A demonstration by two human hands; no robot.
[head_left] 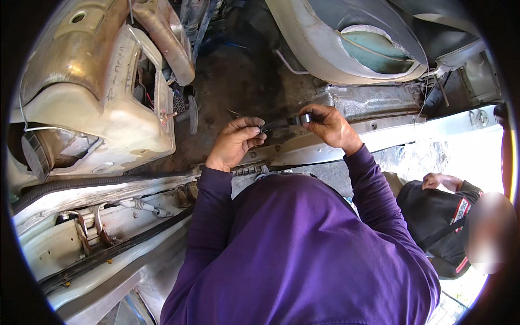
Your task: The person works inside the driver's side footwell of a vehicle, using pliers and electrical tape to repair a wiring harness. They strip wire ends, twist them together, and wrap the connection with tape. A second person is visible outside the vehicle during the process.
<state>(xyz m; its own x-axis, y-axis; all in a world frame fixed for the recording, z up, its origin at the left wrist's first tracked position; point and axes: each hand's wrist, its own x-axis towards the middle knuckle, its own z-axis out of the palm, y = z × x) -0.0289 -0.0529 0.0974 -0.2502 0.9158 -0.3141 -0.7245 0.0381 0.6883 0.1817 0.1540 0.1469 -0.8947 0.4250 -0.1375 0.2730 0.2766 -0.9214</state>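
Note:
My right hand (331,128) is closed round a small roll of black tape (299,119), gripped between thumb and fingers. From the roll a dark strip of tape (279,127) runs across to my left hand (236,142). The left fingers and thumb pinch a small dark piece (261,129), which looks like a wire end but is mostly hidden by them. Thin strands (234,114) poke out just beyond the left knuckles. Both hands are held up over the vehicle's door sill (319,145), in purple sleeves.
A worn beige dashboard (132,122) with an open cavity stands on the left, pedals (192,111) beside it. A bare seat shell (309,46) is at the upper right. The opened door (130,216) lies lower left. Another person (433,216) in dark clothes is at the right.

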